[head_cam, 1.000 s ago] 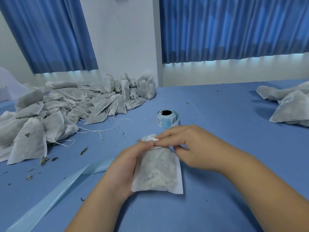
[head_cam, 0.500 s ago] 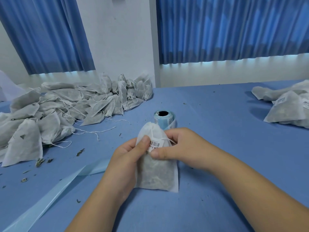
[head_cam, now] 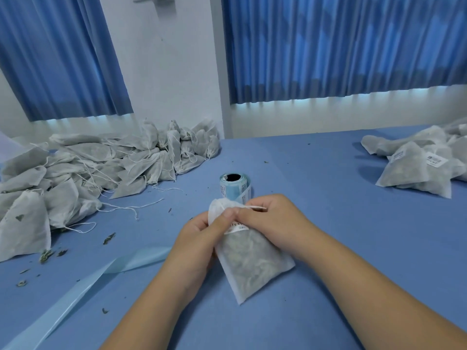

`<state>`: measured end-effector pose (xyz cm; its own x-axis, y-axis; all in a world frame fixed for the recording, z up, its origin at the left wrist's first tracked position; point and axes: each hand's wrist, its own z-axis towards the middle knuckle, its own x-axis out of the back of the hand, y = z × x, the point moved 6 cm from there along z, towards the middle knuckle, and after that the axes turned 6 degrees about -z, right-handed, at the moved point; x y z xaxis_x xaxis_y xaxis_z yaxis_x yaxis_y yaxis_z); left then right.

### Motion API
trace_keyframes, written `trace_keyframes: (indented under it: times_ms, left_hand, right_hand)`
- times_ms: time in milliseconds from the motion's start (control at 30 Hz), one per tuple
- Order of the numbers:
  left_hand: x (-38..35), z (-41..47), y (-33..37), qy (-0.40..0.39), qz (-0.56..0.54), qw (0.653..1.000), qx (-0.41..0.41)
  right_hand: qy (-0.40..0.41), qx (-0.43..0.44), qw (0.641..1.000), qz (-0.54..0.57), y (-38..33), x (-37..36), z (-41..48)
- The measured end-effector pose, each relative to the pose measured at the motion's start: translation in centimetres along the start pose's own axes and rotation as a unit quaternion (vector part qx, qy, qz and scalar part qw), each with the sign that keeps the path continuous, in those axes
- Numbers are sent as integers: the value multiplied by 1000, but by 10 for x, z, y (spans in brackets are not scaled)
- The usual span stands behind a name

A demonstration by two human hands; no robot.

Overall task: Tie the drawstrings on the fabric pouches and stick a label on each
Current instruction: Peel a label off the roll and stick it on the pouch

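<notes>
Pouch [head_cam: 250, 263] lies tilted between my hands, just in front of the label roll [head_cam: 233, 188]; my left hand [head_cam: 199, 238] grips its neck, thumb pressing by the label [head_cam: 236, 226]; my right hand [head_cam: 273, 223] curls round the other side, pinching the top, the drawstring [head_cam: 255, 207] trailing over it; labelling seems nearly done; next, I judge, one firm rub, then across to the labelled pile [head_cam: 417, 168].

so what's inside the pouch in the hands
Greyish dried plant bits show through the thin pouch, filling its lower part. The label, left hand and right hand cover the top, so its contents there are hidden.
</notes>
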<state>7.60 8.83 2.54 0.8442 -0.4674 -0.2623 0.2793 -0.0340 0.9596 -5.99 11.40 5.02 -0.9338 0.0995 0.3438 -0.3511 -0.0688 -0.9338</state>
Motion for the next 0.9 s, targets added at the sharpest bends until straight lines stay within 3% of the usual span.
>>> trace_keyframes:
  times_ms: [167, 367, 500, 633, 733, 800, 900]
  left_hand:
    - [-22, 13, -2, 34, -6, 999, 0]
    - [-59, 33, -7, 96, -40, 995, 7]
    - [-98, 47, -11, 62, -71, 995, 39]
    - [-152, 62, -20, -24, -97, 992, 72]
    - [-186, 72, -26, -38, -118, 989, 77]
    - [-200, 74, -32, -33, -141, 984, 101]
    - [-212, 76, -34, -40, -165, 979, 115]
  right_hand:
    - [16, -21, 999, 43, 15, 15, -2]
    - [-140, -19, 984, 108, 29, 34, -23]
    - [-129, -19, 986, 100, 35, 64, -38]
    - [-36, -57, 988, 139, 52, 123, -55]
    - [80, -64, 975, 198, 63, 178, -69]
    - [192, -12, 937, 292, 60, 224, -76]
    - [362, 33, 829, 425, 65, 284, -88]
